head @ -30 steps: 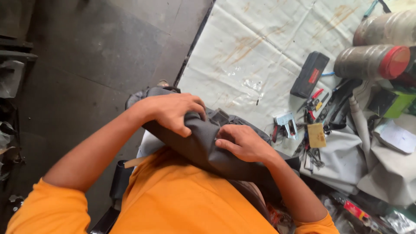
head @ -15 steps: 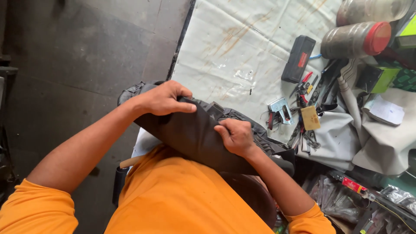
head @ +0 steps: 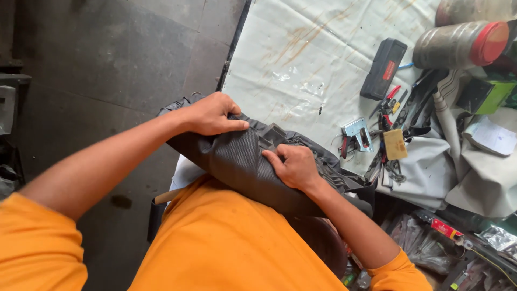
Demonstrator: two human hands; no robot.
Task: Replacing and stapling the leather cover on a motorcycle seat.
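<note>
Moved since earlier: both hands have slid along the black padded cover; the left hand was spread flat over its top and now grips the far end, and the right hand has gone from fingers laid flat to knuckles bent and pressing.
View shift: white sheeted table fills more of the view than a second ago, and the tools sit lower in it.
Cover, place: it lies across the person's lap at the near edge of the table, one end overhanging the dark floor.
Left hand: fingers curled over the end of the cover, thumb laid along its top, clenched on the fabric.
Right hand: fingertips dug into a fold of the cover near its middle, pinching or pushing it; whether anything small sits under them I cannot tell.
Beside the cover: a metal staple gun lies on the table just past it, with pliers and cutters beyond and a black case farther up.
Risk, slack: if the left grip eases, the fabric would likely wrinkle or creep off the form.
Risk, slip: the overhanging end could tip off the lap toward the floor.
Risk, fingers: fingertips buried in the fold could be caught by any fastener or sharp edge beneath.
</note>
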